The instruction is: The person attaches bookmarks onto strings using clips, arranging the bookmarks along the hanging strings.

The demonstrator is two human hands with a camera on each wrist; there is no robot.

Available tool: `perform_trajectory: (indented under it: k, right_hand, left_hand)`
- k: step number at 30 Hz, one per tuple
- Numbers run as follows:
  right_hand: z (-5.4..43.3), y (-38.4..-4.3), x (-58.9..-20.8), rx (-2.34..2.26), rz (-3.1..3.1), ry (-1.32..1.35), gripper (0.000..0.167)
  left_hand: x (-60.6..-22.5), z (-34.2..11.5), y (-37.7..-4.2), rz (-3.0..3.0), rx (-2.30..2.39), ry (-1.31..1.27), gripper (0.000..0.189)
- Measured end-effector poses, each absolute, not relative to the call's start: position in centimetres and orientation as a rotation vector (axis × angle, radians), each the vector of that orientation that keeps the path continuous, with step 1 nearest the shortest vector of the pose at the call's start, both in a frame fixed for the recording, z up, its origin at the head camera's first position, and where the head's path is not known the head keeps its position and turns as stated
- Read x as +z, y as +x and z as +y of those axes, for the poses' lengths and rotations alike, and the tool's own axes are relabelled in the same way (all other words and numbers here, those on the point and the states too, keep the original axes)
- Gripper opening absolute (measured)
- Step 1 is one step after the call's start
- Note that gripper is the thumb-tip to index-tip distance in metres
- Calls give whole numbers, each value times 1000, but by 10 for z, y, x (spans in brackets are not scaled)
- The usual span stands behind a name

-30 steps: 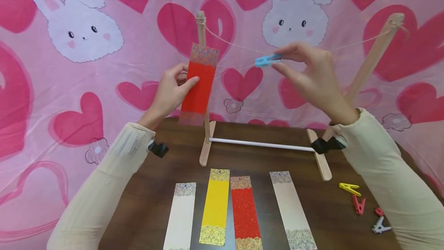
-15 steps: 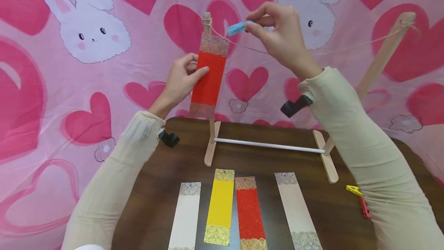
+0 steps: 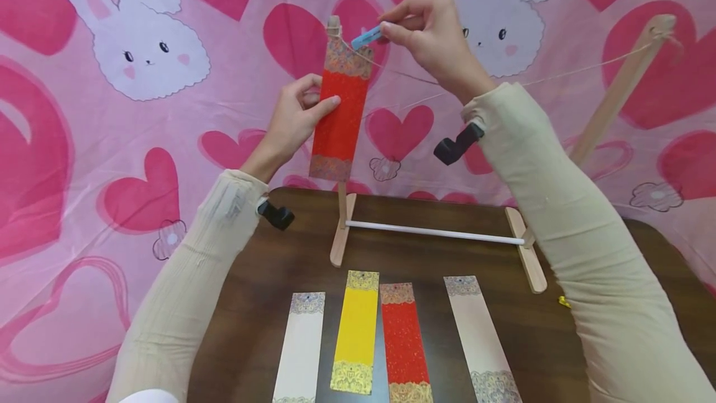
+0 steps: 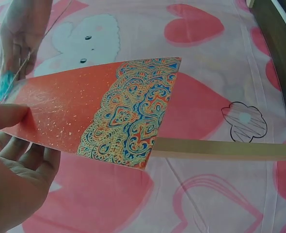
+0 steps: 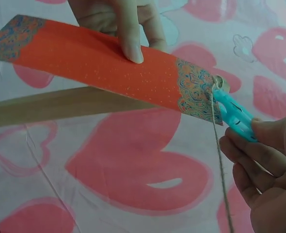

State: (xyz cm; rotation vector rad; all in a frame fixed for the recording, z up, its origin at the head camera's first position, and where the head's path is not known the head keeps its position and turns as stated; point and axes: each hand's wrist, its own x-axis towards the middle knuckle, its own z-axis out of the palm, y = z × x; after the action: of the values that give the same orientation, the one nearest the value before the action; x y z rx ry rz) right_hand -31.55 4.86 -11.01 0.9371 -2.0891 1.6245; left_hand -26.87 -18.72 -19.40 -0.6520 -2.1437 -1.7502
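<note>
A red paper strip with patterned ends is held nearly upright by my left hand, thumb in front and fingers behind. Its top end lies behind the string, close to the left wooden post. My right hand pinches a light blue clothespin by its rear end. In the right wrist view the clothespin's tip meets the string at the strip's top edge; whether it bites the paper I cannot tell. The left wrist view shows the strip's patterned lower end hanging free.
On the dark table lie a white strip, a yellow strip, another red strip and a beige strip. A white rod joins the stand's feet. The right post leans outward. A yellow clothespin peeks past the right sleeve.
My right hand has carried the blue clothespin up and left to the strip's top. The left hand has raised the red strip slightly, and its top now overlaps the string.
</note>
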Motion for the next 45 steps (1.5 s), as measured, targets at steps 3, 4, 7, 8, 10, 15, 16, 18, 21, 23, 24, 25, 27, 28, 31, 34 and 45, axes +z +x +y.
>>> perform_trajectory:
  k: [3,4,7,8,10,15,16,18,21,23,24,25,27,28,31,34,45]
  right_hand:
    - [48,-321,-112,1792,-2041,944,17]
    - [47,-323,-113,1831,-2029,941,17]
    - [47,-322,-113,1871,-2028,943,18]
    - [46,-322,-113,1866,-2038,941,18]
    - [45,-323,-113,1841,-2062,942,20]
    - [45,-322,-112,1710,-2185,919,25]
    - [46,-321,-112,1670,-2230,911,27]
    - [47,-319,-113,1569,-2335,910,33]
    - [49,-313,-118,1382,-2464,933,42]
    - [50,-308,-123,1285,-2494,943,48]
    - [52,-306,-125,1242,-2490,938,51]
    - [54,-303,-128,1199,-2484,927,52]
    - [58,-297,-134,1127,-2445,898,53]
    - [61,-294,-136,1103,-2420,884,53]
    - [69,-284,-142,1017,-2331,875,48]
    - [77,-276,-147,968,-2266,900,43]
    - [96,-262,-166,893,-2211,984,39]
  left_hand:
    - [-193,-185,-270,-2135,-1762,-655,17]
    - [-193,-185,-271,-2128,-1772,-658,16]
    - [-194,-184,-272,-2106,-1790,-669,14]
    - [-194,-184,-272,-2104,-1794,-668,13]
    - [-195,-185,-272,-2102,-1799,-669,13]
    - [-197,-189,-272,-2131,-1776,-658,14]
    - [-197,-189,-272,-2142,-1765,-654,14]
    - [-199,-189,-272,-2172,-1744,-630,15]
    - [-202,-191,-271,-2235,-1705,-576,20]
    - [-206,-192,-270,-2278,-1673,-540,25]
    - [-208,-193,-269,-2293,-1656,-529,27]
    - [-210,-195,-269,-2305,-1639,-518,29]
    - [-215,-197,-266,-2323,-1594,-508,29]
    - [-218,-199,-265,-2330,-1577,-505,28]
    - [-225,-204,-262,-2342,-1521,-502,26]
    - [-232,-208,-260,-2358,-1457,-483,29]
    - [-259,-220,-245,-2405,-1321,-463,33]
